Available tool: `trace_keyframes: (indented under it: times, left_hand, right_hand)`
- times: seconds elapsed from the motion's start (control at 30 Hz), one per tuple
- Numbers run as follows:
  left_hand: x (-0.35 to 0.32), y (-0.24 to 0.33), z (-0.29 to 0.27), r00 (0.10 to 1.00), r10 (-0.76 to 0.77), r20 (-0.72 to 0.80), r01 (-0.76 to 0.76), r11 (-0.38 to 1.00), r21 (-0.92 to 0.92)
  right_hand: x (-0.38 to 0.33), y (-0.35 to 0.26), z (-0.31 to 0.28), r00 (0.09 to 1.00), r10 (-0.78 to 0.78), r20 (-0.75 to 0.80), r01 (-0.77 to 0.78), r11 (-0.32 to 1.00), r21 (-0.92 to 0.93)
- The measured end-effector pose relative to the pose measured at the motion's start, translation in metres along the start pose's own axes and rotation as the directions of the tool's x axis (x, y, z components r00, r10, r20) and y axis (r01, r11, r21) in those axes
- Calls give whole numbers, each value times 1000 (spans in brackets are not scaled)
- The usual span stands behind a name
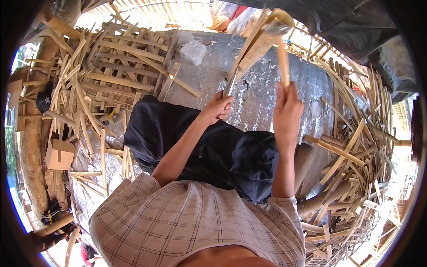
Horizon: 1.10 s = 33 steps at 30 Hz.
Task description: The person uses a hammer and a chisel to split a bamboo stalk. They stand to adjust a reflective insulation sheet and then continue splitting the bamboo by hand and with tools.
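My left hand [218,107] grips the lower end of a long bamboo piece [258,42] that stands tilted up and away from me. A metal blade [275,31] sits in the bamboo's top end. My right hand [287,111] is closed around a wooden handle [283,62] that runs up to that blade. Both forearms rise from my checked shirt, over my dark trousers [213,151].
Heaps of split bamboo strips lie to the left [102,80] and right [356,142]. A grey silvery sheet [258,93] covers the ground ahead, with a pale stone [193,51] on it. Thick bamboo poles [324,196] lie by my right side. A cardboard piece [60,153] rests at left.
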<state>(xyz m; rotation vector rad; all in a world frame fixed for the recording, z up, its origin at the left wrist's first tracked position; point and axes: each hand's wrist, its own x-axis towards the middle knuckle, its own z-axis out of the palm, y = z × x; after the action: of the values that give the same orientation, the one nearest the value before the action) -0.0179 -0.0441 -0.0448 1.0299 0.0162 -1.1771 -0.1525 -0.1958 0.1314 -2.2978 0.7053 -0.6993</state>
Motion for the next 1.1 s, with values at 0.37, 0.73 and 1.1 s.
trace_keyframes:
  times: [0.37,0.73,1.1]
  left_hand:
    - [27,10,8,996,10,-90,-6,999,42]
    - [27,8,-6,1000,23,1,-23,1000,-7]
    - [43,-20,-19,999,15,37,-16,1000,17]
  right_hand:
    - [-34,142,99,987,-49,152,82,972,-220]
    - [-14,110,123,983,44,178,-20,990,-139]
    - [26,-8,29,993,-21,-112,24,999,30]
